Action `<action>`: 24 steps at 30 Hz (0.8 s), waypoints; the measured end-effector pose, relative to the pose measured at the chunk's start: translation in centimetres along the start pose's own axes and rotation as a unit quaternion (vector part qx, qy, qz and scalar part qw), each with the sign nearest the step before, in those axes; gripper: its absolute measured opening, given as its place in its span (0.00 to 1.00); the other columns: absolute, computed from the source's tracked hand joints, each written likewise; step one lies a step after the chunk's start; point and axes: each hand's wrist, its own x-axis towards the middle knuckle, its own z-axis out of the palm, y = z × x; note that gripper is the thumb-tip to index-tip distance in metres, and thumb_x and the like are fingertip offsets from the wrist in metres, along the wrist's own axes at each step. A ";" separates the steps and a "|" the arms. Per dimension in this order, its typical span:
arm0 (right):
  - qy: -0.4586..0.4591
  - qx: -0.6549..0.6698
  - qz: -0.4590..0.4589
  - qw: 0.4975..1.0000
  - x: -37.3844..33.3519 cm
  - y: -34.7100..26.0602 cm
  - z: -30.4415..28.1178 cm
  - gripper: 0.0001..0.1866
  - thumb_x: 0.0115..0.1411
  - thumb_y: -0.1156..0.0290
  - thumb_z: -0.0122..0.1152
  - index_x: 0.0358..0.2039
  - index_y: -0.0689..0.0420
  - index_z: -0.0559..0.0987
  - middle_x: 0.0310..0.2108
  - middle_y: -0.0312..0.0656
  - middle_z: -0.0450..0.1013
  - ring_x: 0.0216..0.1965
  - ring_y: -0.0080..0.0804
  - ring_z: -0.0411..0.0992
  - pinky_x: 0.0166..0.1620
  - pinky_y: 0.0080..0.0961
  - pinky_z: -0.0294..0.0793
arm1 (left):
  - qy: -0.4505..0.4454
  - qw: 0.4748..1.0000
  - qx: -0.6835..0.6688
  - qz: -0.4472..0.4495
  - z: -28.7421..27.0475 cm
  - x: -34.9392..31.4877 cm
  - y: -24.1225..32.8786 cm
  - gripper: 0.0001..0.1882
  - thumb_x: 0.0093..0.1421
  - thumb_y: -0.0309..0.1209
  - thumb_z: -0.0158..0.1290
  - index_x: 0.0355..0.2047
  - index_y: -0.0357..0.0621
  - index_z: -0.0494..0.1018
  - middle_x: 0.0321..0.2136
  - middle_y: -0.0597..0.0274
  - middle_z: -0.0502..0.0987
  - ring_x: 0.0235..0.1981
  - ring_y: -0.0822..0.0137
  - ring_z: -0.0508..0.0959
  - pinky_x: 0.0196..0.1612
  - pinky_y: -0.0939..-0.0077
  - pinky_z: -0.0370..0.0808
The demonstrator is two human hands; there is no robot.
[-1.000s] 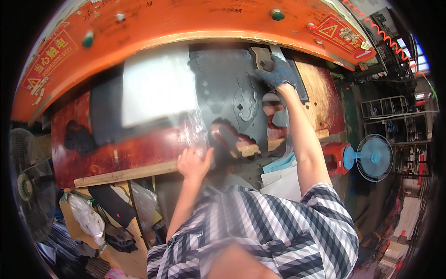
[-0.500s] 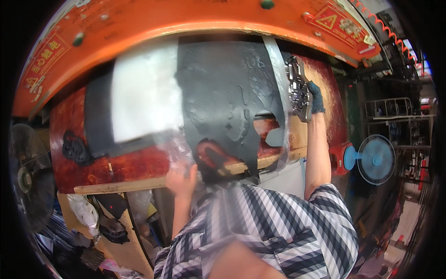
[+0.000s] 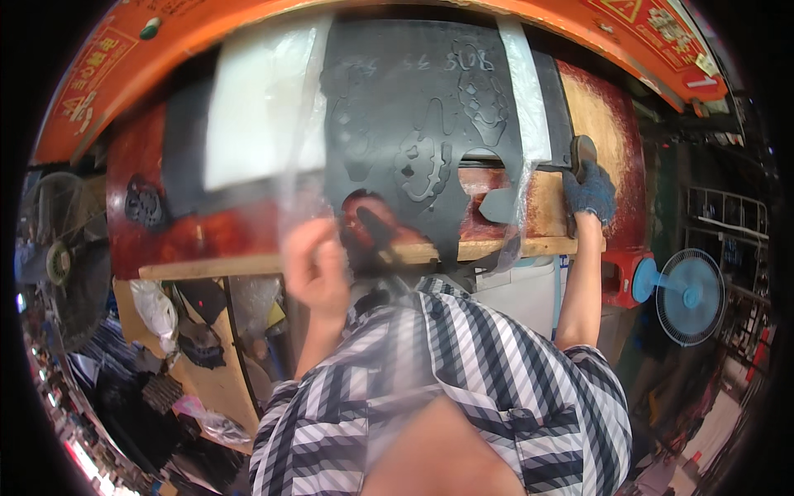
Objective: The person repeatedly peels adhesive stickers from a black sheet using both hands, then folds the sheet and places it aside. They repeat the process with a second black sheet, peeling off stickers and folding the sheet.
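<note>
My bare left hand [image 3: 318, 260], blurred and with curled fingers, is at the table's front edge, closed on the lower end of a clear plastic film [image 3: 308, 161]. Beside it lies a black sheet [image 3: 376, 99] with shoe-part outlines pressed into it and cut-out holes near its front. My right hand [image 3: 591, 197], in a dark knitted glove, grips a dark cutting die [image 3: 584, 150] at the sheet's right side. The die is turned on edge, so little of its shape shows. A white sheet [image 3: 252, 124] lies to the left.
An orange machine beam [image 3: 273, 18] with warning labels spans the far side. Black cut pieces [image 3: 145, 202] lie at the left of the reddish board [image 3: 240, 236]. A blue fan [image 3: 691, 293] stands right; another fan [image 3: 62, 264] is left. A bin [image 3: 186, 364] with scraps stands below.
My right hand has turned the shiny die from face-up to on edge and shifted slightly right. My left hand has risen a little, its fingers more curled. The whole view has shifted.
</note>
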 end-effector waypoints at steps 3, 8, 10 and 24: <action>-0.005 0.330 -0.088 0.940 -1.3 -4.6 -1.1 0.21 0.55 0.62 0.64 0.47 0.61 0.77 0.41 0.45 0.77 0.41 0.33 0.75 0.47 0.28 0.74 | -0.153 0.917 -0.138 -0.341 1.9 -0.2 -1.0 0.24 0.64 0.32 0.51 0.57 0.35 0.64 0.52 0.52 0.73 0.45 0.64 0.78 0.43 0.77 0.76; -0.221 0.493 -0.282 0.793 -6.3 -13.1 -2.0 0.21 0.57 0.67 0.63 0.51 0.59 0.76 0.42 0.44 0.77 0.43 0.29 0.75 0.46 0.24 0.74 | -0.146 0.858 -0.230 -0.435 5.3 2.2 -4.2 0.13 0.64 0.36 0.52 0.43 0.42 0.70 0.35 0.68 0.74 0.32 0.77 0.74 0.26 0.87 0.68; -0.243 0.462 -0.306 0.796 -7.5 -16.5 -2.4 0.24 0.57 0.65 0.63 0.54 0.58 0.73 0.44 0.46 0.77 0.45 0.30 0.75 0.47 0.25 0.74 | -0.136 0.826 -0.325 -0.440 5.8 2.7 -4.7 0.07 0.64 0.36 0.53 0.32 0.49 0.68 0.25 0.76 0.67 0.22 0.84 0.65 0.19 0.90 0.55; -0.041 0.472 -0.240 0.847 -5.7 -19.7 -0.2 0.21 0.56 0.65 0.59 0.50 0.58 0.75 0.37 0.43 0.76 0.31 0.27 0.74 0.39 0.23 0.75 | -0.113 0.771 -0.479 -0.403 6.8 4.4 -5.4 0.08 0.65 0.36 0.52 0.31 0.49 0.67 0.33 0.57 0.79 0.22 0.75 0.73 0.25 0.81 0.67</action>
